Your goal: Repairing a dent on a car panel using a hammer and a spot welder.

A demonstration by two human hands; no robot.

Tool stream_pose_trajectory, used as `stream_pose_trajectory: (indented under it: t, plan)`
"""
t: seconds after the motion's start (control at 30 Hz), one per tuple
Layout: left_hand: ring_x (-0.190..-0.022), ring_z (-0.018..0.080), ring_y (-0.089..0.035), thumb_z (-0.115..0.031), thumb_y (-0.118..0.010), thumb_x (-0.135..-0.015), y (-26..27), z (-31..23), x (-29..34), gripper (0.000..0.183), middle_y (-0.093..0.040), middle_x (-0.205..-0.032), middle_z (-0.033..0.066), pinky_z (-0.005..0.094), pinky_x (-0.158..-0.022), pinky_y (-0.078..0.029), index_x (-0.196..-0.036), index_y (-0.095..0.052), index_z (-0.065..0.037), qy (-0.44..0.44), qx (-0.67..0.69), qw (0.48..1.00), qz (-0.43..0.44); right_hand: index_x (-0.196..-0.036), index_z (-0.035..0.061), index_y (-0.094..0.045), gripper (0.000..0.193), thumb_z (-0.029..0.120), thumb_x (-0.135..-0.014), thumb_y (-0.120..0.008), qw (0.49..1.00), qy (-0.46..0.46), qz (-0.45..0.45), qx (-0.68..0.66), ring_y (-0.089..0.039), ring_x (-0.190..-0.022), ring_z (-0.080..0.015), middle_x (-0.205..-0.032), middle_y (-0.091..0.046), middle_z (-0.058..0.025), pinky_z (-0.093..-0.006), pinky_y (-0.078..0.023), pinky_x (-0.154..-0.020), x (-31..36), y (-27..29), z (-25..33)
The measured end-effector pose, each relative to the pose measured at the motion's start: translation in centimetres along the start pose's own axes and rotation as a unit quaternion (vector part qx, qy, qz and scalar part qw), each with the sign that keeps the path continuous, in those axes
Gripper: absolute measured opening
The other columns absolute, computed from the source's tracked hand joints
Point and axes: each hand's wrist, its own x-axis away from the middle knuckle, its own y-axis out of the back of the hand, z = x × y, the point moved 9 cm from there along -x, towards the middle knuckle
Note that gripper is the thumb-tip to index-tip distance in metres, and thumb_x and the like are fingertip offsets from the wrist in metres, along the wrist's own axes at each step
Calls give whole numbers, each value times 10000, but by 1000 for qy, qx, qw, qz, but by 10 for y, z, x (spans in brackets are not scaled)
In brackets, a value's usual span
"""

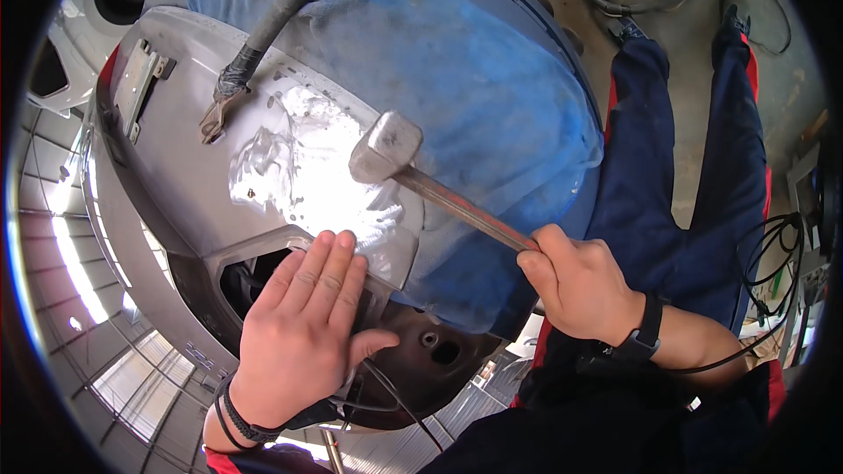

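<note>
— Right hand [575, 285]?
— Clenched round the lower end of the hammer [435, 189] handle, wrist cocked, forearm entering from the lower right, black band at the wrist. Shaft slanting up and left; square head poised just over the bare patch [303, 167], close to the metal, contact impossible to tell.

— And the left hand [303, 333]?
— Released, fingers together and flat, palm pressed on the grey panel [167, 184] at the lower edge of the sanded area, right above the dark cut-out [250, 281]. Dark cords round that wrist, forearm rising from the bottom edge.

— Step in hand, then?
— By the look of it, tapping out a dent: sanded shiny metal under the head, flat palm feeling or steadying the sheet beside the strike point.

— Next move calling for what?
— Probably short, light blows kept clear of the fingertips [338, 241], with the palm reading the surface between taps.

— Further out?
— Clamp [213, 118] on a thick cable gripping the panel up left. Blue cover [474, 70] draped over the bulge behind the hammer. Legs in dark blue trousers [694, 167] stretched over the concrete floor [685, 0] at right, loose black wires [773, 254] beside them. White car [79, 9] at the upper left.
</note>
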Motion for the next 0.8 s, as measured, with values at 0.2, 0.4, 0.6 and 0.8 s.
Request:
stream_pose_trajectory:
  t: [0.2, 0.4, 0.6, 0.8]
  plan:
    - [-1242, 275, -518, -447, -687, -742, -13, -23, 4, 576, -573, -1301, 113, 427, -1018, -406, -1125, -645, -19, -111, 64, 992, 17, -808, 30, -472, 245, 208, -919, -598, 1000, -13, 5, 1, -580, -502, -333, -591, -570, -142, -405, -435, -434, 1, -2, -3]
    - [-1264, 248, -493, -417, -674, -780, -9, -17, -4, 537, -564, -1309, 96, 396, -1028, -386, -1135, -634, -16, -76, 76, 993, 40, -808, 30, -465, 254, 217, -925, -592, 1000, -25, 15, -9, -584, -506, -333, -605, -579, -144, -409, -440, -438, 0, -2, -6]
    - [-1298, 284, -457, -487, -658, -746, -14, -19, -3, 704, -520, -1359, 128, 422, -1062, -355, -1254, -551, -12, -49, 51, 996, 51, -811, 29, -457, 268, 233, -937, -577, 1000, -12, 7, 3, -583, -510, -343, -606, -583, -142, -413, -442, -438, 1, 0, -3]
    - [-1359, 333, -360, -538, -634, -738, -27, -26, -18, 849, -389, -1453, 195, 433, -1093, -310, -1320, -458, 54, -43, 31, 996, 71, -805, 37, -448, 280, 251, -944, -565, 1000, -7, 4, -27, -574, -504, -351, -600, -581, -138, -421, -436, -435, 2, 9, 2]
